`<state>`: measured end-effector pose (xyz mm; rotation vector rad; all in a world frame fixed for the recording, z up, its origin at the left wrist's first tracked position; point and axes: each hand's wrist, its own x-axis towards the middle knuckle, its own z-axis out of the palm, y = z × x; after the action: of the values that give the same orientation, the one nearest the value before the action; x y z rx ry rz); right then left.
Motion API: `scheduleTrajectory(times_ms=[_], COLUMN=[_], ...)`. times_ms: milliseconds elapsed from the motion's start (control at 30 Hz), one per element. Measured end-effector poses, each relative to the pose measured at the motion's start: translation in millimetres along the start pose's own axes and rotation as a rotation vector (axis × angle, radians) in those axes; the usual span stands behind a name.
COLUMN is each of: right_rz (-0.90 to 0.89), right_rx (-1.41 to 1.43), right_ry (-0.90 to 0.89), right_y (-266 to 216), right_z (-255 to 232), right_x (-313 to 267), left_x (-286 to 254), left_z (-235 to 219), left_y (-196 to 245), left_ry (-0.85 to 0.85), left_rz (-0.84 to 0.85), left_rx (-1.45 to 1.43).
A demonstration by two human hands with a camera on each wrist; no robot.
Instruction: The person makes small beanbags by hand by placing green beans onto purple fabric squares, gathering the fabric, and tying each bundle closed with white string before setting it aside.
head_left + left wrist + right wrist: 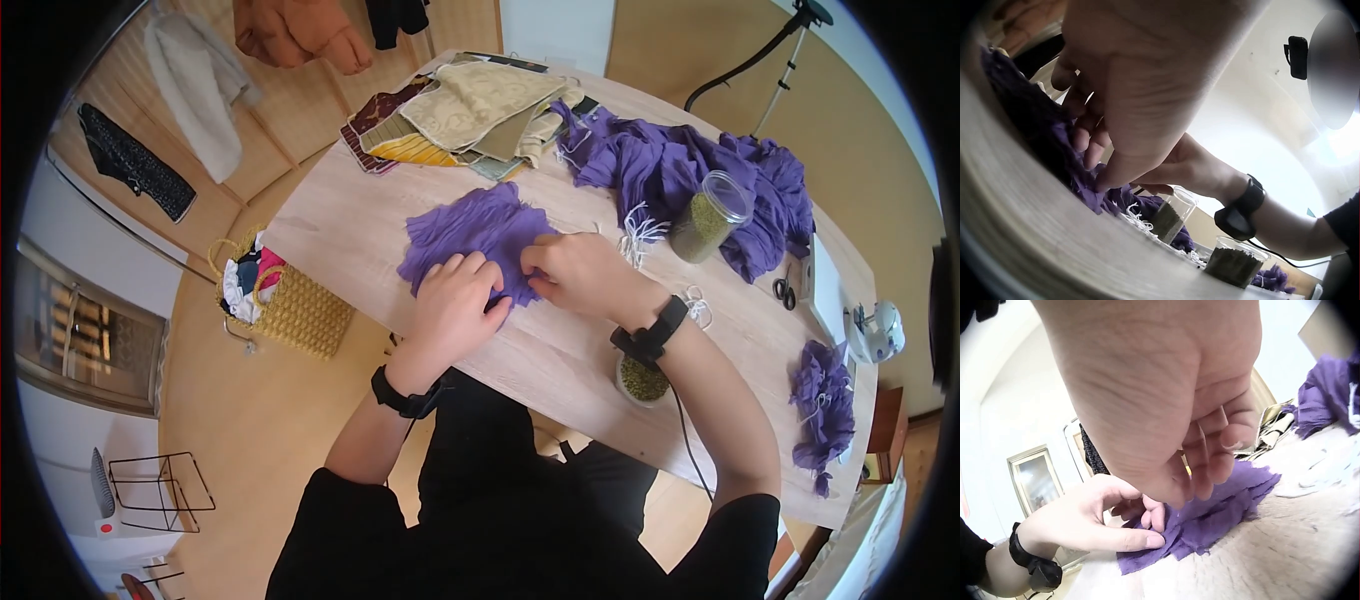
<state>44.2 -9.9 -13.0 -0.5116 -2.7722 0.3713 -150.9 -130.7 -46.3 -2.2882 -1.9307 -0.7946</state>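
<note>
A crinkled purple cloth piece [475, 225] lies spread on the pale wooden table, its edges uneven. My left hand [455, 300] rests on its near edge with bent fingers. In the right wrist view that hand's thumb lies nearly straight along the cloth [1210, 515], apart from the fingers. From the right side, my right hand [585, 275] pinches the cloth between thumb and curled fingers, close beside the left. Its fingers [1200, 478] reach down onto the purple folds; the palm hides part of the pinch.
Folded patterned fabrics [485, 105] and a larger purple cloth [680, 165] lie at the back. A jar of green granules [705, 220], white strings [640, 230], scissors [785, 290] and a granule-filled bowl [643, 382] stand rightward. A woven basket [305, 310] sits off the left edge.
</note>
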Motion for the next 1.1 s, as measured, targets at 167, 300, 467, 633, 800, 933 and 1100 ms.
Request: scheduleTrajectory(times_ms=[167,300,467,633,800,933,1100], right_rz=[0.02,0.026,0.029,0.03,0.042,0.037,-0.043], right_rx=[0.002,0.002,0.009,0.015,0.015,0.025,0.005], right_ry=[0.023,0.029,0.013,0.018,0.015,0.029,0.03], right_y=[0,-1,-1,-1,-1,-2,-5], right_z=[-4,-6,-8,-11,-11,-3,10], right_x=[-4,-5,-6,-8,-10,-9,2], left_x=[-1,0,1,-2,-1,-1,-5], left_z=[5,4,0,7,8,-2,-13], left_y=[-7,-6,1,-4,-11,-11,-2], left_ry=[-0.049,-0.053,-0.063,-0.052,-0.052,-0.062,-0.076], left_rz=[-0.01,-0.02,-0.022,-0.004,-0.024,-0.072,-0.065], left_rx=[0.028,-0.002,0.015,0.058,-0.023,-0.049,0.022])
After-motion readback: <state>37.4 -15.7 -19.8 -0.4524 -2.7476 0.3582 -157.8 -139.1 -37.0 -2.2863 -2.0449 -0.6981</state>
